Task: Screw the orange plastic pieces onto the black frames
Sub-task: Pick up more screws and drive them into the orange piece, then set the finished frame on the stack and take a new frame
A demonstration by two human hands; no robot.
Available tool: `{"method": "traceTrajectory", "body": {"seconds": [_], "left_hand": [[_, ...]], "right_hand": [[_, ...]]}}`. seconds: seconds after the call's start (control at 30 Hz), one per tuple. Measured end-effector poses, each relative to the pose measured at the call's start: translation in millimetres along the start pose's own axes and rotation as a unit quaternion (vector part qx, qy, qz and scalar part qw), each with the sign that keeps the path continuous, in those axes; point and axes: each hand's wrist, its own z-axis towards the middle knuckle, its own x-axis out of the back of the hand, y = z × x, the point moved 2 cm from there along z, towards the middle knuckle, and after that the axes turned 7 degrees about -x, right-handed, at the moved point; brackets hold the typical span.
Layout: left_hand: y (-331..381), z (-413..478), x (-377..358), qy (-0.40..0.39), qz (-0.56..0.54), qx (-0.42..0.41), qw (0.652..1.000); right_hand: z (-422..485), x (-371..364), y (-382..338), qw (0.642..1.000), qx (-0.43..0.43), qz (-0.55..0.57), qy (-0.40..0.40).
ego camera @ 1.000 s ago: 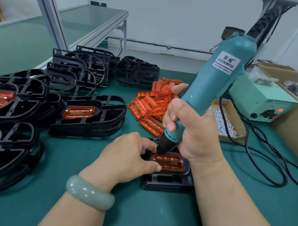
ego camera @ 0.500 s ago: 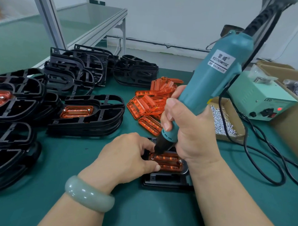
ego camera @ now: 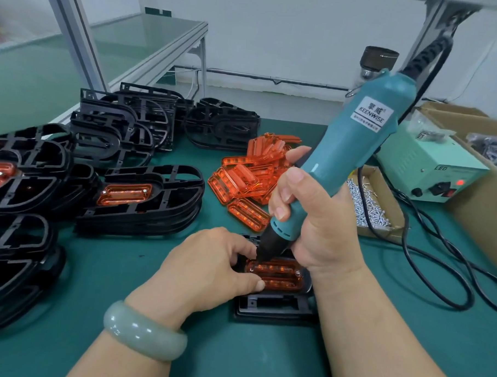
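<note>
Orange piece [ego camera: 275, 275], ribbed translucent plastic, lies in a black frame [ego camera: 273, 307] on the green desk [ego camera: 110, 267]. The left hand [ego camera: 207, 266] pinches its left end between thumb and curled fingers [ego camera: 243, 245]. The right hand [ego camera: 317, 225] wraps the smooth teal screwdriver [ego camera: 354, 141], whose tip is on that corner.

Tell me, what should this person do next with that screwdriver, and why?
Probably drive the left-end screw home: the right hand grips the electric screwdriver with its tip at the left end of the orange piece, its right end already shows a screw head, and the left hand pinches it steady.
</note>
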Motion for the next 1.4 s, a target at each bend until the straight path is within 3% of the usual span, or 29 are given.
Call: {"method": "traceTrajectory", "body": {"seconds": [0.47,0.63,0.97,1.1,1.4], "left_hand": [[-4,-1,0,-0.001,-0.023,-0.004,1.000],[-5,-1,-1,0.007,-0.044,-0.010,0.999],[-7,-3,-2,0.004,-0.045,-0.031,0.998],[-4,-5,-1,0.014,-0.037,-0.046,0.998],[20,-8,13,0.123,-0.045,-0.117,0.985]], "right_hand": [[-1,-4,-6,1.000,0.009,-0.010,-0.009],[5,-3,-26,0.992,0.036,0.110,-0.051],[-9,46,-35,0.981,0.046,0.134,0.133],[-12,58,-34,0.973,0.050,0.162,0.156],[-12,68,-34,0.965,0.034,0.204,0.162]]}}
